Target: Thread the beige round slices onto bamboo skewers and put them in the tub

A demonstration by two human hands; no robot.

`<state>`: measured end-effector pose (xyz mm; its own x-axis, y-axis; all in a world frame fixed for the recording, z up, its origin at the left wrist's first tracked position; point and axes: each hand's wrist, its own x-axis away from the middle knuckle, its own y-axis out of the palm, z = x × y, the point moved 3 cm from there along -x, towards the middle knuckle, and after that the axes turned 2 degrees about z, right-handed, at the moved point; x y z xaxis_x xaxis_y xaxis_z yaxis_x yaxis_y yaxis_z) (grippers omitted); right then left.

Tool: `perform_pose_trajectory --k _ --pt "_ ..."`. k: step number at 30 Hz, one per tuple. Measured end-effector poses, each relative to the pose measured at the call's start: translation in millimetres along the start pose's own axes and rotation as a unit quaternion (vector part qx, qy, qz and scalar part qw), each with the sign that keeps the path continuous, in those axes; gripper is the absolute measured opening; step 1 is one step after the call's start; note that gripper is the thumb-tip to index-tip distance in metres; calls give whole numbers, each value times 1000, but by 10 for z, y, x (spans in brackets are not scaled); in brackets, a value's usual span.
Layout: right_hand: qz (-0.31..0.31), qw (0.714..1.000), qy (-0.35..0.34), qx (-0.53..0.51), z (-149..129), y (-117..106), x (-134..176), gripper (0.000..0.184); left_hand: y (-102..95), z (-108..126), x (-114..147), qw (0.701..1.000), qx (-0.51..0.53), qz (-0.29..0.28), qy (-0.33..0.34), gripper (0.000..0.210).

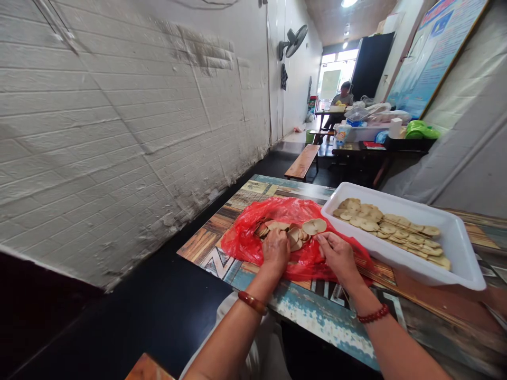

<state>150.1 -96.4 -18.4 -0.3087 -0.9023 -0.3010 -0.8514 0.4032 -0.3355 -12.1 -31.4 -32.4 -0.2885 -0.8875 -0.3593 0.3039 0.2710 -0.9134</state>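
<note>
A red plastic bag (pixel 253 211) lies opened out on the table, with a heap of pale, thin round slices (pixel 295 238) inside. My left hand (pixel 276 248) reaches down into the heap, fingers curled; their tips are hidden among the slices. At the bag's right side my right hand (pixel 337 254) is closed in a pinch. One larger pale slice (pixel 315 227) stands just off its fingertips; whether the hand grips it or a stick through it, I cannot tell. Thin wooden skewers (pixel 366 268) lie beside the bag, partly behind my right hand.
A white plastic tub (pixel 467 264) with rows of similar slices stands right of the bag on the patterned wooden table (pixel 253 285). Beyond are a wooden bench (pixel 303 161) and another table loaded with bags and boxes. A person (pixel 344 97) sits farther back. A white brick-patterned wall runs along the left.
</note>
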Motion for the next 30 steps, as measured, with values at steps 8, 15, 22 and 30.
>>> perform_pose_trajectory --k 8,15,22,30 --pt "-3 1000 16 -22 19 5 -1 34 -60 -64 -26 972 224 64 -8 6" --pt "-9 997 46 -56 -78 -12 18 37 -248 -138 -245 760 632 -31 -148 16" --pt "-31 993 65 -93 -235 -31 81 33 -351 19 -448 672 718 -94 -156 29" --pt "-40 997 67 -24 -307 13 63 34 -376 91 -685 625 758 -135 -128 38"
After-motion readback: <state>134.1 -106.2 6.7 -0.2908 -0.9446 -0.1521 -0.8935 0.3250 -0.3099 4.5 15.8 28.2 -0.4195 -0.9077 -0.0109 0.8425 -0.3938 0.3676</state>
